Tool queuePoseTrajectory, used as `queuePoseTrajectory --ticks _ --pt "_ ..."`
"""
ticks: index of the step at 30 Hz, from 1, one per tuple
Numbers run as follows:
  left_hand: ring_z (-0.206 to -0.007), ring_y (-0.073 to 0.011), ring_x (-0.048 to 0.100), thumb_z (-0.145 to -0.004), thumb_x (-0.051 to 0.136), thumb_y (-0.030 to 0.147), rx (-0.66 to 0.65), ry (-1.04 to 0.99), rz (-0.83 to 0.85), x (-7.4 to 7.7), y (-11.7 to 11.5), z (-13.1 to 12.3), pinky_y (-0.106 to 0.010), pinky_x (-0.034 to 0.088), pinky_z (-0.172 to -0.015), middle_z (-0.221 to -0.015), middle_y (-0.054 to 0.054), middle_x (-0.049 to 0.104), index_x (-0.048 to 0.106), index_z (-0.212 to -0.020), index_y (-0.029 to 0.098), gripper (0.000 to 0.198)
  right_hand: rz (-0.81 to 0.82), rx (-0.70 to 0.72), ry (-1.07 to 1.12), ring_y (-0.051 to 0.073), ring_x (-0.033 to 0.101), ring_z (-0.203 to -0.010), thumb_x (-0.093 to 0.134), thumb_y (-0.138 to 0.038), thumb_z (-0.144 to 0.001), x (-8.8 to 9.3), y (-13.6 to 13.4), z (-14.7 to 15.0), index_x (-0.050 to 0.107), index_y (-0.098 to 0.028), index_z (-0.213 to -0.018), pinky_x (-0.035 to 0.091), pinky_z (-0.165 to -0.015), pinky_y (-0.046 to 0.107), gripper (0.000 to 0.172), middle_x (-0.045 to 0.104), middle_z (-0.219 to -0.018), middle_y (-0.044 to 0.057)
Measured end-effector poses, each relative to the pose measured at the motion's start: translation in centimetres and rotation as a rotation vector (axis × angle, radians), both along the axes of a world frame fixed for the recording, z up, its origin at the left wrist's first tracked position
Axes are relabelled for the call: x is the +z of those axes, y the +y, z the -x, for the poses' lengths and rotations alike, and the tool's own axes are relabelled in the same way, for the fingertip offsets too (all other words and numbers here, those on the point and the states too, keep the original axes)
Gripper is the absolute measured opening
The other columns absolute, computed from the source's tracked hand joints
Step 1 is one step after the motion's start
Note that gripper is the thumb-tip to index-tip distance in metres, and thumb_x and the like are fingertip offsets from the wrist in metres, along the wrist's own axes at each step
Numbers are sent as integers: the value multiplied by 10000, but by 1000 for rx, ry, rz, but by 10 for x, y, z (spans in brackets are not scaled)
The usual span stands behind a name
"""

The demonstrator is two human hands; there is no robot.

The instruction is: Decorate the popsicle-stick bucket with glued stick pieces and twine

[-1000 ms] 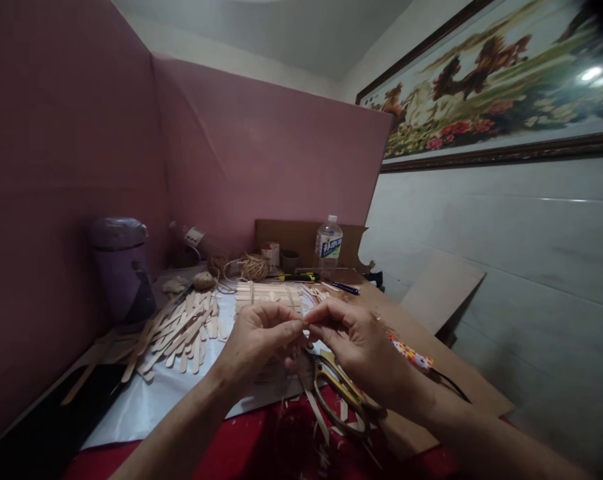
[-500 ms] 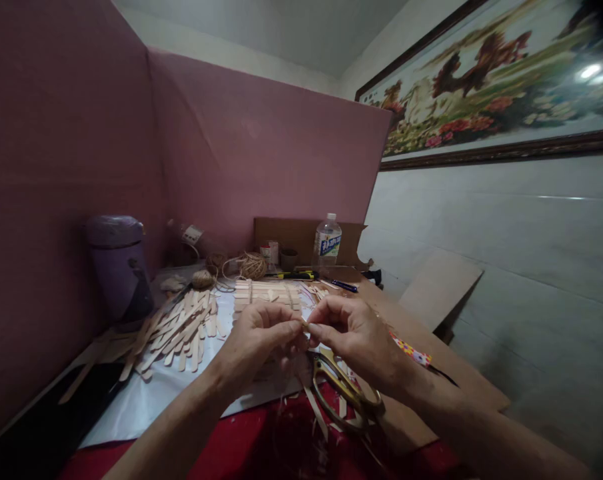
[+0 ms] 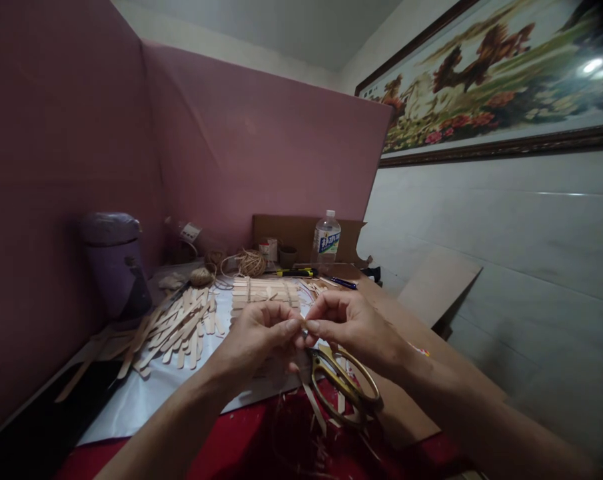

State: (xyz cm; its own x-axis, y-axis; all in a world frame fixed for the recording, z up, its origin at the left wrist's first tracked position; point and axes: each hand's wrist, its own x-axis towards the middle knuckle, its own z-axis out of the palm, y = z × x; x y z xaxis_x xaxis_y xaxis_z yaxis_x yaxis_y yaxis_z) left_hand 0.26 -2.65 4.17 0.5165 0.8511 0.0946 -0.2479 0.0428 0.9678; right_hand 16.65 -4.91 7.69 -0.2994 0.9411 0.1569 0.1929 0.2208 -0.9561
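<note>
My left hand [image 3: 268, 333] and my right hand [image 3: 348, 327] meet fingertip to fingertip over the front of the table. Both pinch at something tiny and pale between thumbs and forefingers; its kind is too small to make out. Right below them lies a pair of scissors [image 3: 368, 390] with gold-coloured handles, its blades hidden. Just behind my left hand is a panel of wooden craft sticks [image 3: 264, 290] laid side by side, with twine across it. Part of this panel is covered by my hands.
At left, a heap of loose craft sticks [image 3: 186, 327] lies on a white sheet [image 3: 131, 410]. Behind are a twine ball [image 3: 252, 263], a yellow-black cutter [image 3: 297, 273], a pen [image 3: 343, 283] and a clear bottle [image 3: 327, 240]. A purple flask [image 3: 114, 267] stands far left. Cardboard [image 3: 406, 413] lies right.
Both hands keep nearly the same pinched pose, the fingertips shifting only slightly. My right forearm now covers most of the flower-patterned item beside it. The view has tilted a little.
</note>
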Motion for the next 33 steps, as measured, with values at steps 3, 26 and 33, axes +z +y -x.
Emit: queuePoseTrajectory --ticks 3,26,33 --pt "-498 -84 570 -728 686 332 -13 -1 2 0 0 -1 -187 496 -436 -639 -36 651 575 -703 112 247 43 -16 -9 129 612 -578 663 -237 -702 0 0 0 576 -151 -673 451 -553 249 125 670 -621 40" --pt "-457 -101 528 -617 737 383 80 131 -15 5 -1 -2 -232 481 -410 -572 -20 610 572 -693 122 318 -35 38 -258 98 491 -551 562 -124 -702 9 -1 -5 574 -128 -658 362 -515 225 46 560 -600 -7" --pt "-448 -98 548 -596 746 355 114 191 -29 7 -2 -1 -203 435 -428 -579 -39 636 589 -685 112 302 -124 4 -375 97 465 -568 545 -99 -725 9 -4 -5 571 -146 -660 345 -500 217 84 540 -609 -18"
